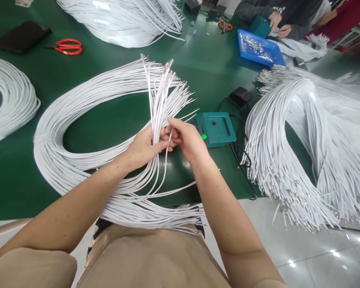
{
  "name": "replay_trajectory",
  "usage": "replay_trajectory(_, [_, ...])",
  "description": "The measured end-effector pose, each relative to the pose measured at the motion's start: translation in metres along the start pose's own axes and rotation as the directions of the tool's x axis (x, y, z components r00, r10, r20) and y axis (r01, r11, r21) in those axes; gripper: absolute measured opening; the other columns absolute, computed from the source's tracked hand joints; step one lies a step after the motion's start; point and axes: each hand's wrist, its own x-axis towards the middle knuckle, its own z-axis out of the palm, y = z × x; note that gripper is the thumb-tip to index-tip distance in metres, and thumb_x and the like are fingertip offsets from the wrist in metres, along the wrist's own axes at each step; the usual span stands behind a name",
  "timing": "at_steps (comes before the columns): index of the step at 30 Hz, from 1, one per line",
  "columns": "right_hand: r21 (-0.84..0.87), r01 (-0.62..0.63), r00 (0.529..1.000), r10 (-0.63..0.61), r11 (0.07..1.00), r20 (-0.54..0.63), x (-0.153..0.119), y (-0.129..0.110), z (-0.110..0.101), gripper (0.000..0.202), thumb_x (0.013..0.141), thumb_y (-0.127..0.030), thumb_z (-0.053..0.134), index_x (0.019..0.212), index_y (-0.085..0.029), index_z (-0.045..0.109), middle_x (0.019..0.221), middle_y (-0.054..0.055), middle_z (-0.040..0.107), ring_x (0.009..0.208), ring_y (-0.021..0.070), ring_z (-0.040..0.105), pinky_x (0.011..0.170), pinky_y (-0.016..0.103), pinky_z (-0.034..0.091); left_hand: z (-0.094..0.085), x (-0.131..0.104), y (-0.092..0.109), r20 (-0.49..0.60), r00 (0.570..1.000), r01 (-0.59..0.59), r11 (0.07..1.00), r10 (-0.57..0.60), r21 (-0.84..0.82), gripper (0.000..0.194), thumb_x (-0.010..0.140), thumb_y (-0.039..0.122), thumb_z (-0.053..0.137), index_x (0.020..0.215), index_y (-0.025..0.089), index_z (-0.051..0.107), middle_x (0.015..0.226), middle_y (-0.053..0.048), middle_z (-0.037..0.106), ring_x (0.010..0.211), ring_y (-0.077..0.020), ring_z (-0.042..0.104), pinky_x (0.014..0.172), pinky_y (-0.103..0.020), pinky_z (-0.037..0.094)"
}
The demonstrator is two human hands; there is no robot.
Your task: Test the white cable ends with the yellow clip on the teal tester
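My left hand [142, 148] is closed around a bunch of white cables [158, 108], while my right fingers [180, 130] pinch one cable end [170, 138] just beside it.

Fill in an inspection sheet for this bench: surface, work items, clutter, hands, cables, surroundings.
Surface: glossy green tabletop, no spill seen.
Work items: looped bundle of thin white cables with metallic tips; more white bundles left, right and at the far side.
Clutter: red-handled scissors, flat black case, blue plastic tray of small parts.
Hands: left hand grips several white cables; right hand at one strand, grip unclear.
Cables: black cords lie beside the teal box with its lit green button.
Surroundings: dark-sleeved person working across the table; pale floor.
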Motion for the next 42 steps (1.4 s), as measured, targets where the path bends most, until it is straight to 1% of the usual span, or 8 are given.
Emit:
replay_trajectory(12, [0.199, -0.051, 0.993, 0.028, 0.979, 0.115, -0.008, 0.013, -0.013, 0.034, 0.067, -0.047, 0.076, 0.066, -0.017, 0.059, 0.057, -0.006, 0.045, 0.051, 0.0063, 0.039, 0.055, 0.023, 0.04, -0.007, 0.001, -0.005, -0.074, 0.997, -0.024, 0.991, 0.034, 0.133, 0.026, 0.074, 0.027, 0.07, 0.092, 0.018, 0.052, 0.084, 0.0, 0.066, 0.071, -0.0132, 0.065, 0.065, -0.026, 0.052])
replay_trajectory(19, [-0.201, 0.175, 0.979, -0.193, 0.964, -0.073, -0.013, 0.009, -0.01, 0.021, 0.077, -0.038, 0.067, 0.075, -0.017, 0.067, 0.066, -0.002, 0.058, 0.059, 0.0092, 0.048, 0.06, 0.024, 0.042, -0.006, 0.001, 0.002, -0.002, 1.0, 0.017, 1.0, -0.017, -0.024, 0.055, 0.074, 0.024, 0.071, 0.124, 0.019, 0.05, 0.08, 0.002, 0.066, 0.076, -0.0156, 0.068, 0.07, -0.027, 0.053])
replay_trajectory(22, [-0.564, 0.352, 0.892, -0.451, 0.747, -0.04, -0.013, 0.015, -0.01, 0.017, 0.086, -0.031, 0.057, 0.078, -0.018, 0.065, 0.078, 0.001, 0.063, 0.071, 0.0123, 0.054, 0.07, 0.026, 0.044, -0.008, 0.001, 0.002, 0.022, 0.997, 0.07, 0.991, -0.068, -0.117, 0.066, 0.072, 0.024, 0.073, 0.134, 0.021, 0.048, 0.082, 0.002, 0.065, 0.074, -0.0137, 0.067, 0.073, -0.027, 0.053])
replay_trajectory(25, [-0.86, 0.418, 0.738, -0.661, 0.291, 0.136, -0.011, 0.025, -0.012, 0.025, 0.095, -0.026, 0.043, 0.077, -0.019, 0.061, 0.082, 0.005, 0.061, 0.078, 0.0162, 0.054, 0.074, 0.028, 0.042, -0.01, 0.003, 0.0, 0.066, 0.992, 0.118, 0.968, -0.106, -0.223, 0.058, 0.072, 0.022, 0.073, 0.128, 0.019, 0.055, 0.08, 0.001, 0.064, 0.071, -0.0111, 0.065, 0.071, -0.025, 0.052])
replay_trajectory(29, [-0.917, 0.379, 0.671, -0.646, -0.124, 0.365, -0.009, 0.03, -0.019, 0.032, 0.098, -0.023, 0.034, 0.079, -0.018, 0.059, 0.081, 0.009, 0.058, 0.08, 0.0201, 0.052, 0.075, 0.032, 0.039, -0.01, 0.006, -0.002, 0.082, 0.987, 0.152, 0.96, -0.136, -0.234, 0.05, 0.073, 0.02, 0.071, 0.121, 0.016, 0.058, 0.077, 0.001, 0.064, 0.07, -0.0109, 0.064, 0.066, -0.022, 0.05])
replay_trajectory(35, [-0.9, 0.359, 0.722, -0.537, -0.248, 0.436, 0.004, 0.002, -0.042, 0.021, 0.093, -0.02, 0.044, 0.103, -0.017, 0.062, 0.101, 0.011, 0.066, 0.099, 0.0262, 0.053, 0.092, 0.04, 0.036, -0.008, 0.013, -0.005, -0.046, 0.994, 0.102, 0.995, -0.101, 0.016, 0.049, 0.071, 0.02, 0.07, 0.118, 0.017, 0.056, 0.078, 0.0, 0.068, 0.073, -0.016, 0.068, 0.064, -0.026, 0.052])
replay_trajectory(39, [-0.874, 0.345, 0.814, -0.355, -0.341, 0.46, 0.016, -0.01, -0.052, 0.018, 0.087, -0.01, 0.048, 0.096, -0.015, 0.062, 0.086, 0.009, 0.069, 0.09, 0.0247, 0.058, 0.105, 0.043, 0.029, -0.006, 0.02, -0.012, -0.107, 0.991, 0.092, 0.992, -0.082, 0.092, 0.047, 0.07, 0.019, 0.068, 0.115, 0.016, 0.055, 0.076, 0.0, 0.069, 0.07, -0.0167, 0.069, 0.06, -0.026, 0.052])
replay_trajectory(42, [-0.873, 0.36, 0.826, -0.324, -0.328, 0.462, 0.019, -0.011, -0.054, 0.011, 0.085, -0.014, 0.055, 0.094, -0.014, 0.062, 0.085, 0.009, 0.069, 0.088, 0.0234, 0.06, 0.106, 0.041, 0.03, -0.004, 0.023, -0.014, -0.144, 0.988, 0.078, 0.987, -0.057, 0.143, 0.046, 0.071, 0.019, 0.067, 0.115, 0.016, 0.054, 0.077, 0.0, 0.069, 0.069, -0.0167, 0.069, 0.059, -0.026, 0.052])
